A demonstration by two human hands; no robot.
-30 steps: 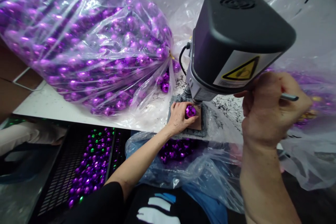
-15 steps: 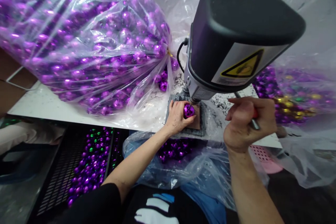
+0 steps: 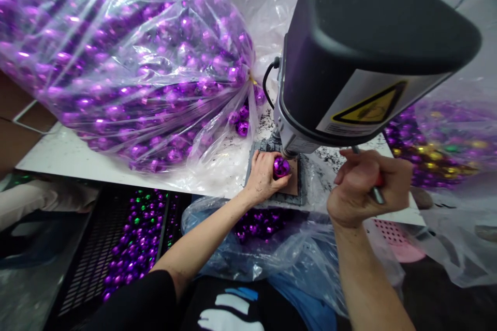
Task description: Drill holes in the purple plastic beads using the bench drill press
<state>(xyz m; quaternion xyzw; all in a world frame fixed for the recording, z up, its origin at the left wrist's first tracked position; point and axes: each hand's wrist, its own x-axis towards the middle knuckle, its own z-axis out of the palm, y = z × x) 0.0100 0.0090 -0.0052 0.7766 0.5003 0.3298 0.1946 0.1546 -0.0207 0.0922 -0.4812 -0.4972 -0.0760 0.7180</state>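
Head view: your left hand [image 3: 262, 178] pinches a purple ball [image 3: 281, 167], maybe to stop it rolling, while your right hand [image 3: 367, 186] grips a handle [image 3: 378, 195].

A white counter [image 3: 54, 158], strewn with dark shavings [image 3: 328, 154], carries a machine's grey base [image 3: 301, 183] near its front edge. From that base, a bulging clear bag of purple balls [image 3: 135, 93] lies towards ten o'clock, with a few loose purple balls [image 3: 243, 128] by its tied neck at eleven. Towards three o'clock sits a heap of purple and gold balls [image 3: 430, 158] with clear plastic about it.
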